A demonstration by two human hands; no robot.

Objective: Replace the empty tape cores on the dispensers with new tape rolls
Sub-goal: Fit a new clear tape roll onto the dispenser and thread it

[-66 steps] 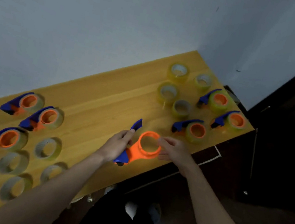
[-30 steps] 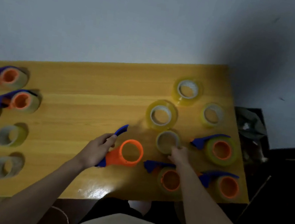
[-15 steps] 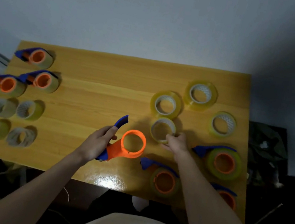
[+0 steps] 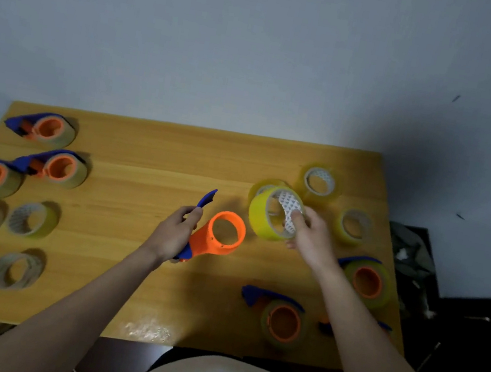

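The left hand (image 4: 172, 237) grips the bare orange dispenser (image 4: 220, 236) by its blue handle. Just right of the dispenser, the right hand (image 4: 310, 237) lifts a new tape roll (image 4: 268, 219), fingers pinching its rim. The roll is not on yet. Right of the dispenser three look loaded. Far left of it, three more wait, though that side is blurry.

A desk (image 4: 152, 151) stands against a wall (image 4: 230, 37). Dispensers (image 4: 58, 167) and cores (image 4: 27, 219) lie at left; rolls (image 4: 319, 182) and more dispensers at right. Mid-desk, a held dispenser (image 4: 219, 240) sits left of a lifted roll (image 4: 271, 219).
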